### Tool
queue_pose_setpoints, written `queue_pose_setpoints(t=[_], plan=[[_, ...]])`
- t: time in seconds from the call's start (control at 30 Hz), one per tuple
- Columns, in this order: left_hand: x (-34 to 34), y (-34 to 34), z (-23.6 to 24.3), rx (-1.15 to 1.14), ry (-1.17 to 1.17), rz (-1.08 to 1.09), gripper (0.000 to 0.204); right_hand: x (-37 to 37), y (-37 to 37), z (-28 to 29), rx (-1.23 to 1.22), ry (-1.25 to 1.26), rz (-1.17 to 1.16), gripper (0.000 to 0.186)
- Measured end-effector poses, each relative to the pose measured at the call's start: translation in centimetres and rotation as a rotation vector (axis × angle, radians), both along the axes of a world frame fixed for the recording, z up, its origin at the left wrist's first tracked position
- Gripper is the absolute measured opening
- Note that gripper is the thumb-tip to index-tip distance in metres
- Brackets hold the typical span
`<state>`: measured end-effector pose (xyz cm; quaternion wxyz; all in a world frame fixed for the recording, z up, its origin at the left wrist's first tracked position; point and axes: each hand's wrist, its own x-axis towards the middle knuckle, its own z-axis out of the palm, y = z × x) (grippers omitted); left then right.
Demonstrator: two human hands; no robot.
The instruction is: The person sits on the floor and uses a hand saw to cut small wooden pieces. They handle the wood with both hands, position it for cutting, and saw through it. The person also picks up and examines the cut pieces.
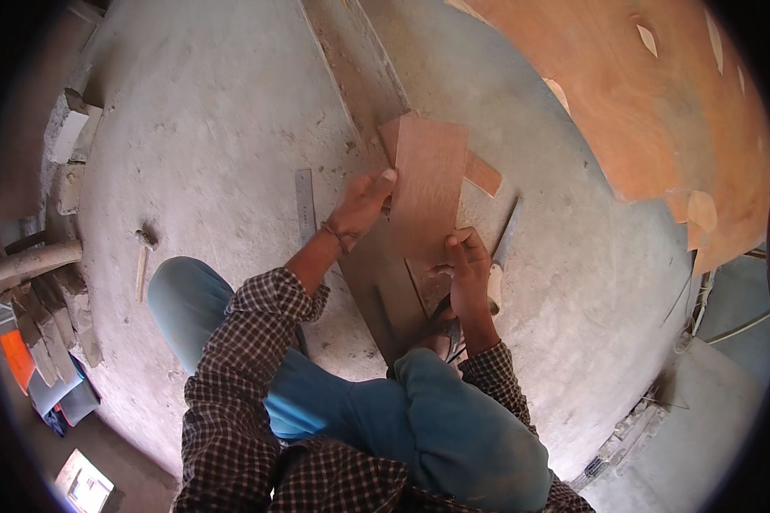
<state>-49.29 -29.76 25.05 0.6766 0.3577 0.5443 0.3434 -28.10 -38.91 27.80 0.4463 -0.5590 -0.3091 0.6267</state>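
Observation:
A thin rectangular piece of reddish-brown plywood (429,184) is held up over a long wooden plank (351,60) on the floor. My left hand (361,208) is closed at its left edge, the thumb against the side. My right hand (467,267) pinches its lower right corner between thumb and fingers. Beneath it lies another plywood strip (484,174), mostly covered. Just right of my right hand is a handsaw (506,235) with a pale handle, partly behind my fingers. A metal ruler (305,203) rests on the floor left of my left hand.
A hammer (142,261) lies on the concrete floor near my left knee. A large plywood sheet (633,94) with cut edges spreads across the upper right. Along the left are stacked wood pieces (56,321) and blocks (67,128). Rubble (629,436) lines the lower right.

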Motion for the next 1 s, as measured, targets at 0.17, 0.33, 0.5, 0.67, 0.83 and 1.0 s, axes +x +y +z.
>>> queue_pose_setpoints(t=[0.17, 0.33, 0.5, 0.67, 0.83, 1.0], plan=[[0.3, -0.7, 1.9, 0.105, 0.056, 0.001, 0.027, -0.2, 0.0, 0.5, -0.003, 0.07, 0.047, 0.02], [-0.5, -0.8, 1.7, 0.302, 0.185, -0.011, 0.022, 0.6, 1.1, -0.4, 0.024, -0.062, 0.055, 0.025], [-0.6, -0.5, 3.3, 0.404, 0.253, -0.082, 0.024, 1.4, 5.3, 2.3, 0.235, -0.432, 0.115, 0.023], [0.1, -0.1, 3.6, 0.588, 0.23, 0.226, 0.046, 1.5, 6.4, 3.7, 0.608, -0.574, -0.033, 0.012], [-0.6, -0.8, 6.2, -0.188, -0.495, 0.083, 0.06, 0.6, 5.3, 6.0, 0.827, -0.625, 0.059, 0.018], [-0.5, -1.4, 7.3, -0.051, -0.213, -0.073, 0.053, 1.2, 4.8, 5.4, 0.746, -0.667, 0.146, 0.022]])
